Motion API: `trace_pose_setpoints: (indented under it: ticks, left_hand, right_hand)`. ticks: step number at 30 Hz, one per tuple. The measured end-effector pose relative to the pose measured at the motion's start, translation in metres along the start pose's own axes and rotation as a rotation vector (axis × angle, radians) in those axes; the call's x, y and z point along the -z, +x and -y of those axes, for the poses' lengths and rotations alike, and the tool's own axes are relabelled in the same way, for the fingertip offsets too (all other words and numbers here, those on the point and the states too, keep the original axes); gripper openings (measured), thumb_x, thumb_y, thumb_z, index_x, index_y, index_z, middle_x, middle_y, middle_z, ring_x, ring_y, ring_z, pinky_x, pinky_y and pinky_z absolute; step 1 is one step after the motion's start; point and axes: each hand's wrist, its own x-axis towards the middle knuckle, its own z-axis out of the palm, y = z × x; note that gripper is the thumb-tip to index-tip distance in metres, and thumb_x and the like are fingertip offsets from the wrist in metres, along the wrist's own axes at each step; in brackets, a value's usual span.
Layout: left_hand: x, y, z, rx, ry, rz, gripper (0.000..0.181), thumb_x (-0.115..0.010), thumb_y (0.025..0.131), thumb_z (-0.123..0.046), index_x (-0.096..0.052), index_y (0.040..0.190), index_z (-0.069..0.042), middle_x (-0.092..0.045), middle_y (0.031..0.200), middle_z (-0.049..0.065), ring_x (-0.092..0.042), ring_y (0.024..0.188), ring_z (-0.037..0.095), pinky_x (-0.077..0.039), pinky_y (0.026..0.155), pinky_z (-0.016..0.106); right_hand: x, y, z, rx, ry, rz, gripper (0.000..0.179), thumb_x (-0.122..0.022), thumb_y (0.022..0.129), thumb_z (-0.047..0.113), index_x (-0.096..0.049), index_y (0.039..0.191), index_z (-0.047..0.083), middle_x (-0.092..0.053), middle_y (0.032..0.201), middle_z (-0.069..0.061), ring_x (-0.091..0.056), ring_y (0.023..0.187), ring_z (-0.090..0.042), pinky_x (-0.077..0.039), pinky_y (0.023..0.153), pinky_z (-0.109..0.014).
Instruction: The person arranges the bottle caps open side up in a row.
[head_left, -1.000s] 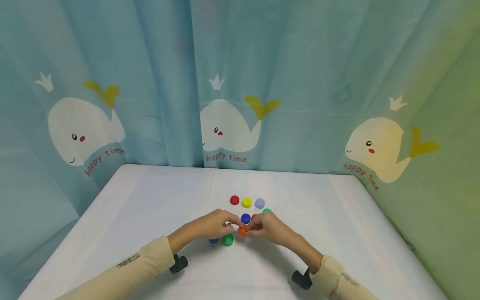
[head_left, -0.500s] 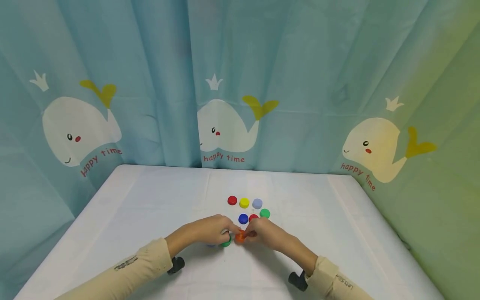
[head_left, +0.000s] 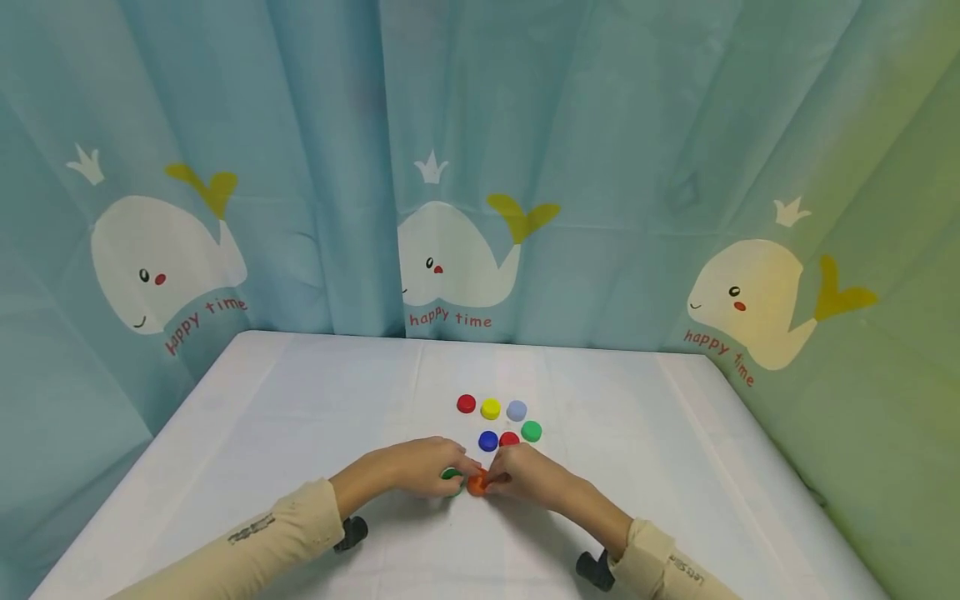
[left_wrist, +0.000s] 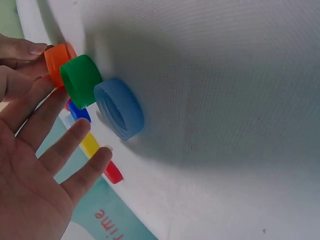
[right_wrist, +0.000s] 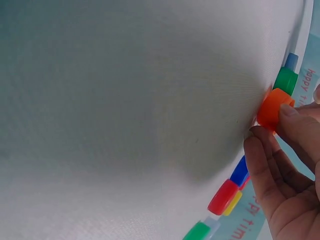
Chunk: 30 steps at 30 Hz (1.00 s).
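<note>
An orange bottle cap [head_left: 476, 487] sits between both hands at the middle of the table. My right hand [head_left: 528, 477] pinches it, thumb against its side in the right wrist view. From the other side my left hand [head_left: 426, 467] reaches in with fingers straight, index fingertip at the cap. Open side up, a green bottle cap [left_wrist: 80, 82] stands beside the orange one, partly under the left fingers. Left of that green cap, a light blue bottle cap [left_wrist: 134, 107] shows in the left wrist view; the left hand hides it from the head view.
Farther back lie a dark blue cap [head_left: 488, 441], a red cap [head_left: 509, 438] and another green cap [head_left: 531, 431]. Behind them are a second red cap [head_left: 467, 404], a yellow cap [head_left: 491, 408] and a pale blue cap [head_left: 517, 411]. A whale-print curtain [head_left: 600, 283] hangs behind the table.
The orange cap has come toward the person with both hands, from near the dark blue cap to beside the front green cap. The left hand now covers the light blue cap.
</note>
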Motion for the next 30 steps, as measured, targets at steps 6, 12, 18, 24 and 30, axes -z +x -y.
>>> trace_pose_setpoints:
  ticks: [6,12,18,24,30]
  left_hand:
    - [0.0,-0.001,0.001,0.002,0.005,0.025,0.033,-0.059,0.085,-0.012,-0.069,0.116,-0.015,-0.063,0.117,-0.005,-0.05,0.075,0.004,-0.044,0.072,0.02]
    - [-0.001,0.0,0.003,-0.022,-0.011,0.01,0.031,-0.058,0.087,-0.012,-0.069,0.116,-0.015,-0.063,0.118,-0.004,-0.049,0.07,0.005,-0.044,0.068,0.02]
    - [0.001,-0.003,0.004,-0.019,-0.026,-0.025,0.03,-0.056,0.09,-0.016,-0.068,0.117,-0.017,-0.058,0.127,0.002,-0.05,0.12,0.015,-0.039,0.099,0.037]
    - [0.005,-0.002,0.004,0.087,-0.026,-0.146,0.024,-0.062,0.09,-0.034,-0.072,0.102,-0.017,-0.065,0.098,-0.006,-0.058,0.097,0.014,-0.048,0.085,0.034]
    - [0.013,0.006,0.007,0.159,-0.043,-0.337,0.018,-0.067,0.088,-0.029,-0.07,0.095,-0.012,-0.061,0.086,-0.004,-0.058,0.085,0.015,-0.05,0.075,0.029]
  right_hand:
    - [-0.002,0.0,0.001,-0.013,0.027,0.008,0.011,-0.076,0.078,0.005,-0.076,0.089,0.005,-0.068,0.077,0.007,-0.057,0.072,0.002,-0.045,0.066,-0.009]
    - [0.0,0.0,0.0,-0.005,0.048,-0.002,0.013,-0.077,0.078,0.006,-0.076,0.09,0.005,-0.069,0.079,0.007,-0.056,0.073,0.002,-0.046,0.066,-0.01]
    - [0.002,-0.002,-0.001,-0.068,0.058,-0.006,0.014,-0.075,0.08,0.008,-0.075,0.093,0.007,-0.068,0.083,0.01,-0.056,0.071,0.003,-0.047,0.067,-0.012]
    - [0.013,0.002,0.001,-0.132,0.069,-0.021,0.014,-0.072,0.082,0.009,-0.073,0.096,0.005,-0.067,0.086,0.006,-0.058,0.073,-0.001,-0.049,0.067,-0.016]
    - [0.029,0.017,-0.004,-0.105,0.053,-0.092,0.014,-0.073,0.082,0.011,-0.073,0.095,0.004,-0.068,0.083,0.004,-0.058,0.072,-0.004,-0.049,0.064,-0.017]
